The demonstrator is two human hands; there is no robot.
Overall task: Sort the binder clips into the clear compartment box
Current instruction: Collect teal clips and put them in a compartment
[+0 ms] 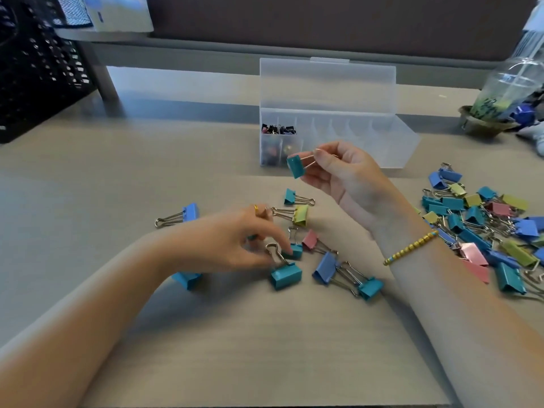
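The clear compartment box (394, 142) stands open at the back of the table, lid up, with small black clips (278, 129) in its leftmost compartments. My right hand (344, 175) pinches the wire handles of a teal binder clip (295, 166), held in the air just in front of the box. My left hand (235, 242) is low over the table and pinches a small teal clip (294, 251) by its body. Another teal clip (286, 275) stands right below those fingers. Loose clips lie around both hands, among them yellow (300, 214), pink (310, 240) and blue (325, 267).
A large heap of coloured clips (482, 225) covers the table at the right. One blue clip (190, 212) lies apart at the left. A black mesh basket (38, 72) stands at the far left, and a plastic cup (506, 89) at the far right.
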